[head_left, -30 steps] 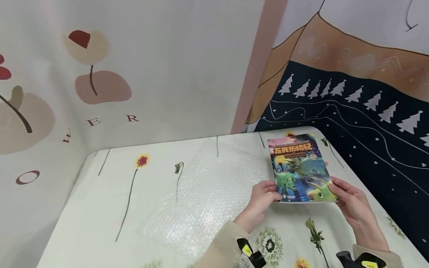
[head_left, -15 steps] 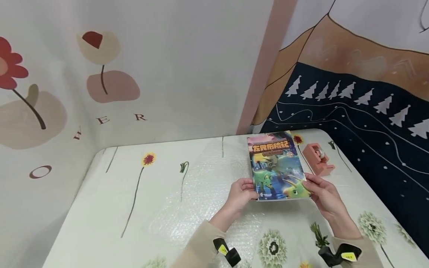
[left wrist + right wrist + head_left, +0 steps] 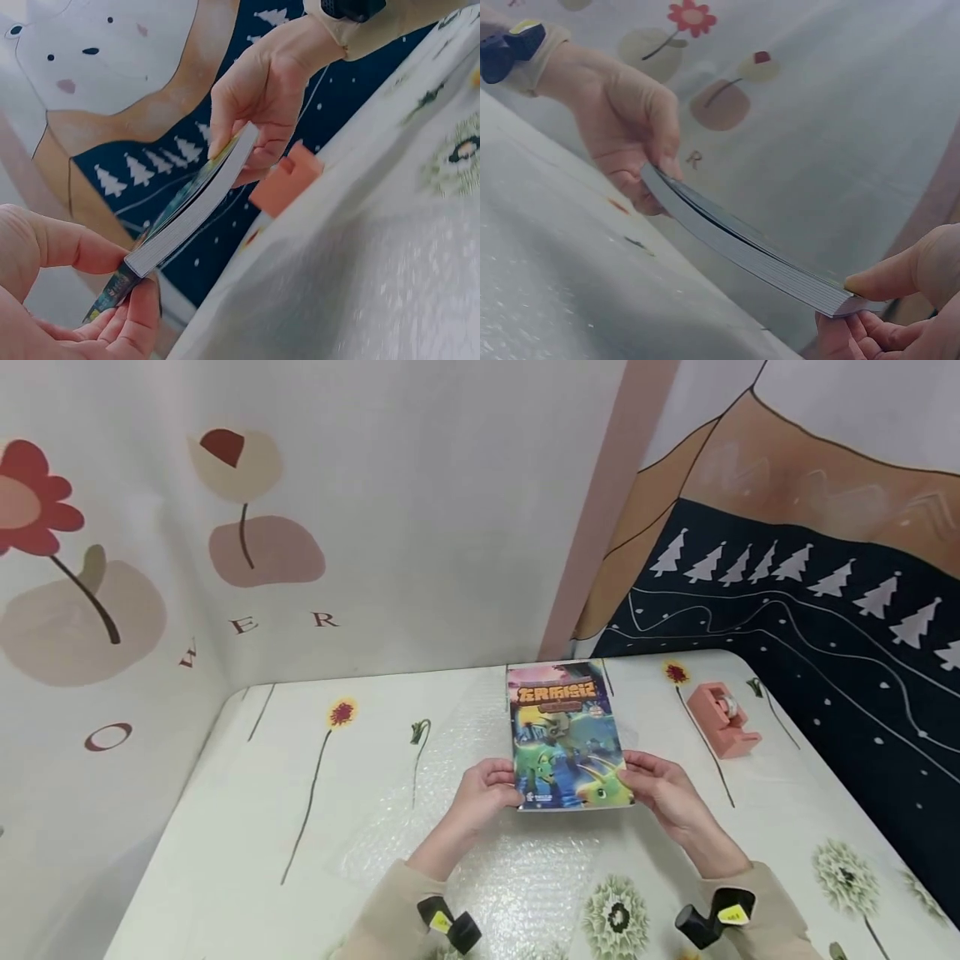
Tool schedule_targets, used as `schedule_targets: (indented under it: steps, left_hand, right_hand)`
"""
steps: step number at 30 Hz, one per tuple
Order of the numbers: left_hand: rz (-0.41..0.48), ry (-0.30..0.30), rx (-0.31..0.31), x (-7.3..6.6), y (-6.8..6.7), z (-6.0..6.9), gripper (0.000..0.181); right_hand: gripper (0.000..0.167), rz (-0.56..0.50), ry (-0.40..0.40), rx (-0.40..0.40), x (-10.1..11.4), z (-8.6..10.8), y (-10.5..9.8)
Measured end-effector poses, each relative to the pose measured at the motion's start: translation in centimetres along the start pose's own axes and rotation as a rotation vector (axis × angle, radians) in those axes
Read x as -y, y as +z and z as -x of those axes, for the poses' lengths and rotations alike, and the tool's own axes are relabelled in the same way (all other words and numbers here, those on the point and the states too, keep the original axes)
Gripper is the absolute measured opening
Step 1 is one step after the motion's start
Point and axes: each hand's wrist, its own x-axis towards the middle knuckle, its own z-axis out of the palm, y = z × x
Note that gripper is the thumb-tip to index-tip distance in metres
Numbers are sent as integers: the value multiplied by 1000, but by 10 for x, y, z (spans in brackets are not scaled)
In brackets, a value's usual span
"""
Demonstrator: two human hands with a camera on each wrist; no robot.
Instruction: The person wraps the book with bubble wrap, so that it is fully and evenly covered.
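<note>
A colourful paperback book with green horned dinosaurs on its cover is held up above the table by both hands. My left hand pinches its lower left corner, thumb on the cover and fingers underneath. At the lower right corner my right hand grips it the same way. In the left wrist view the page block of the book faces the camera and bends slightly. The right wrist view shows the book bowed a little between the two hands, apart from the table.
A sheet of bubble wrap lies flat on the flower-patterned table beneath the book. Toward the back right stands a pink tape dispenser. Printed cloth walls rise behind the table and on its sides.
Both hands have carried the book leftward from the right side of the table to above the bubble wrap. The tape dispenser, hidden behind the book before, has come into sight.
</note>
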Motion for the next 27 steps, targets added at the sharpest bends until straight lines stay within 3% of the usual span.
schedule_targets:
  steps: [12,27]
  left_hand:
    - [-58,-48,-54,19,-36,11,41]
    - [-75,-90,-52,42,-51,22,42]
  right_hand:
    - [33,61,35,66,-22,-11,35]
    - [33,152,36,94,-49,-7,53]
